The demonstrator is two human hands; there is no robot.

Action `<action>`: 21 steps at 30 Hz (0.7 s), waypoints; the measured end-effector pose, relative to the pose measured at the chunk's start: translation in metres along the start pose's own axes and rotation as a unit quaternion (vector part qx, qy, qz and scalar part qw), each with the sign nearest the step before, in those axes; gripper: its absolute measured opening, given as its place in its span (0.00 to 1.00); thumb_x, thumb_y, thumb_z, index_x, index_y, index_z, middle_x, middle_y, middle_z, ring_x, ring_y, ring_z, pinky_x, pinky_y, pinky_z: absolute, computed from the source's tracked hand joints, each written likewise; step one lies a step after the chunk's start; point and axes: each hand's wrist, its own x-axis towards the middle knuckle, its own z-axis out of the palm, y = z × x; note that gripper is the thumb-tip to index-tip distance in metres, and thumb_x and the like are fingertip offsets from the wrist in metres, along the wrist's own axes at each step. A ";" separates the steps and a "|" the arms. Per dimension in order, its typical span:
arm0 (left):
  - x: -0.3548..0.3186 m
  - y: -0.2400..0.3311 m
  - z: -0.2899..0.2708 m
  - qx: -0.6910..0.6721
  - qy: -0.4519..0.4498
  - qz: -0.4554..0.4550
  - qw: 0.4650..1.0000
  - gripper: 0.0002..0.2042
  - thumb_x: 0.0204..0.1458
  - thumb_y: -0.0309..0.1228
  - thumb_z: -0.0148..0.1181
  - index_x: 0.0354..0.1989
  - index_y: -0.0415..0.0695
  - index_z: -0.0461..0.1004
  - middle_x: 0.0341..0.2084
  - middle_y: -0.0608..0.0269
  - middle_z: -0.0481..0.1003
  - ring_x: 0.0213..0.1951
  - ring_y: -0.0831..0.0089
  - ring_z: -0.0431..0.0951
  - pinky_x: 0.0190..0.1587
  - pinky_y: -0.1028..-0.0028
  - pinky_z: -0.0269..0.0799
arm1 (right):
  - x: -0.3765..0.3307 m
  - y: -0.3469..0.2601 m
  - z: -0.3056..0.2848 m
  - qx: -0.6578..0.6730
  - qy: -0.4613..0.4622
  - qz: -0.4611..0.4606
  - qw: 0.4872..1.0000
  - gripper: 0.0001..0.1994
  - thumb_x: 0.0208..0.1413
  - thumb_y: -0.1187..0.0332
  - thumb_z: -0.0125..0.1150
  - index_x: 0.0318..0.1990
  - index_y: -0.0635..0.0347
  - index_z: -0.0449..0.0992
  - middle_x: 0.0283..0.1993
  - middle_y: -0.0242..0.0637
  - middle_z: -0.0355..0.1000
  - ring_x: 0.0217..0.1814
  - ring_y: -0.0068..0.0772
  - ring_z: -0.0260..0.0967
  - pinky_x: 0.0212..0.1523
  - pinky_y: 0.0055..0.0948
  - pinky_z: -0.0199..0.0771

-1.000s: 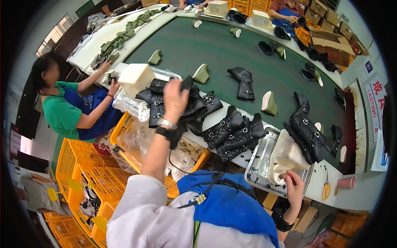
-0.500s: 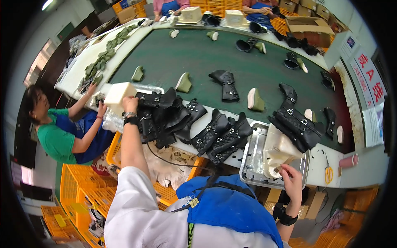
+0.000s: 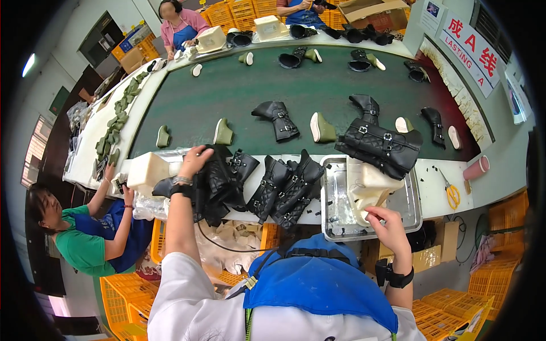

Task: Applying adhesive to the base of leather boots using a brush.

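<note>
- Over at the far left, a co-worker [image 3: 94, 244] in green top and blue apron sits or stands with both hands at the table, beside a row of green shoes [image 3: 119, 111].
- Next, a white box [image 3: 148, 173] is near the person's left hand.
- The left hand [image 3: 194, 162] bends over the upper left edge of the boot pile [image 3: 224, 173], fingers on black leather; whether they close on a boot, I cannot tell. A black toe pokes out left of the wrist.
- Below the pile, an orange crate [image 3: 269, 236] holds pale scraps.
- Right of the pile, more black boots [image 3: 284, 190] lie on the table edge.
- Beyond, a buckled boot [image 3: 278, 120] lies on the green belt [image 3: 227, 91].
- A metal tray [image 3: 330, 221] carries a white jug [image 3: 369, 187], with large boots [image 3: 378, 145] across its far end.
- The right hand [image 3: 388, 224] is at the jug's near end, fingers bent; I cannot tell whether they grip anything.
- Farther right are scissors [image 3: 452, 196] and a pink cup [image 3: 476, 167].
</note>
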 end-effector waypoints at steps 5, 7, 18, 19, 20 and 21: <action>0.009 0.024 0.050 0.074 -0.007 -0.052 0.996 0.35 0.30 0.42 0.70 0.51 0.45 0.65 0.45 0.41 0.65 0.49 0.47 0.67 0.51 0.63 0.65 | -0.006 -0.004 -0.004 -0.012 0.023 0.011 1.000 0.10 0.49 0.75 0.55 0.39 0.67 0.75 0.32 0.43 0.75 0.32 0.30 0.73 0.33 0.23 0.70; 0.012 0.008 0.056 0.042 0.058 -0.041 0.997 0.35 0.27 0.37 0.71 0.50 0.43 0.65 0.46 0.42 0.67 0.49 0.49 0.67 0.51 0.64 0.66 | -0.009 -0.003 -0.006 -0.022 0.020 -0.002 1.000 0.10 0.49 0.74 0.55 0.39 0.65 0.75 0.32 0.43 0.75 0.32 0.32 0.73 0.33 0.24 0.70; -0.054 0.218 -0.025 -0.314 0.265 0.211 0.887 0.31 0.44 0.16 0.57 0.59 0.37 0.53 0.47 0.55 0.66 0.47 0.67 0.69 0.50 0.72 0.64 | -0.008 -0.002 0.001 0.071 -0.014 0.000 0.997 0.15 0.52 0.69 0.55 0.48 0.62 0.71 0.32 0.40 0.73 0.33 0.30 0.71 0.35 0.27 0.70; -0.078 0.248 -0.017 -0.314 0.216 0.228 0.896 0.28 0.43 0.17 0.58 0.55 0.37 0.58 0.45 0.57 0.68 0.46 0.67 0.69 0.52 0.70 0.62 | -0.002 -0.007 0.005 0.185 -0.032 -0.010 0.982 0.19 0.55 0.67 0.54 0.54 0.61 0.66 0.39 0.39 0.72 0.36 0.26 0.70 0.38 0.27 0.71; -0.100 0.269 -0.004 -0.245 0.225 0.281 0.900 0.25 0.41 0.17 0.58 0.51 0.36 0.62 0.43 0.55 0.70 0.45 0.64 0.70 0.51 0.67 0.63 | 0.005 -0.017 0.010 0.300 -0.051 -0.028 0.952 0.22 0.57 0.66 0.52 0.59 0.60 0.60 0.45 0.38 0.70 0.42 0.25 0.68 0.44 0.27 0.69; -0.112 0.292 0.006 -0.102 0.232 0.462 0.850 0.22 0.36 0.19 0.60 0.46 0.38 0.67 0.40 0.54 0.72 0.42 0.61 0.72 0.46 0.66 0.66 | 0.010 -0.033 0.011 0.391 -0.077 -0.026 0.917 0.22 0.57 0.66 0.52 0.59 0.61 0.60 0.46 0.37 0.69 0.45 0.24 0.66 0.46 0.27 0.68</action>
